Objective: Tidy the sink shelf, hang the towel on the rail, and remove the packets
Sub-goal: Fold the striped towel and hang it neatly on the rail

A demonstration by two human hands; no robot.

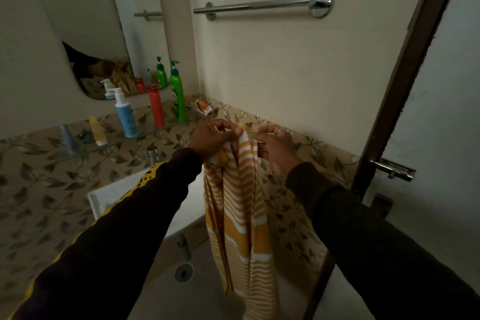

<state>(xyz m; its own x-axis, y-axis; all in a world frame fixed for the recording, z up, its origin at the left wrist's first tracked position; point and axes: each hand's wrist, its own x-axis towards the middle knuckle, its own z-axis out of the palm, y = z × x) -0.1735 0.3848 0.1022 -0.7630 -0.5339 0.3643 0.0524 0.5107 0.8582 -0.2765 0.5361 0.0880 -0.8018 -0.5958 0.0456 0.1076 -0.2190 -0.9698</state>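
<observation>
While both hands held the cloth up in front of the wall, the glass shelf (85, 149) on the left carried a row of containers: a small grey-blue tube (68, 139), a yellow tube (97, 130), a white and blue pump bottle (125, 114), a red bottle (156, 106) and a tall green pump bottle (177, 92) nearest the corner. Behind them hung a mirror (104, 21). Just right of the green bottle, in the corner by the wall, lay a few crumpled packets (204, 106). Below the shelf the white sink (109, 195) showed past a dark sleeve.

Further right, the left hand (211, 139) pinched the top edge of the yellow and white striped towel (240, 205), fingers curled round the bunched cloth. The towel hung straight down from the hands in loose folds. The right hand (276, 148), a ring on one finger, gripped the same top edge just beside the left. Well above both hands the chrome rail (259, 5) was fixed to the wall with nothing on it. At the far right stood a door frame (405, 65) with a metal latch (394, 169).
</observation>
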